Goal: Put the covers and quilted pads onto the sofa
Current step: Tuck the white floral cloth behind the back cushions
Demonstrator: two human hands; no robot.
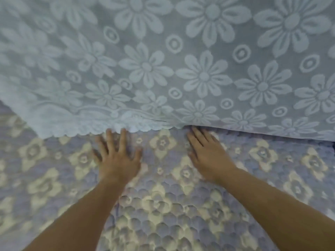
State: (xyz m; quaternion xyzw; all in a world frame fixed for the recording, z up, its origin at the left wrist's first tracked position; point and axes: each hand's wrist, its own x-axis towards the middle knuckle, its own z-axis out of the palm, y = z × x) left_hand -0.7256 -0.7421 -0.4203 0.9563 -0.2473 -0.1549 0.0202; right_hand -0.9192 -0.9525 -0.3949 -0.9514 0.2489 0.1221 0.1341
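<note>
Both flat hands, left hand (117, 160) and right hand (208, 156), press quilted pad (172, 205).

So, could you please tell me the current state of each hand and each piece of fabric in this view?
Left hand: open, fingers spread, flat on the quilted pad.
Right hand: open, flat on the pad, fingertips at the cover's edge.
Quilted pad: spread flat under both hands.
Floral cover: draped behind the pad, its scalloped lower edge overlapping the pad's far side.
</note>
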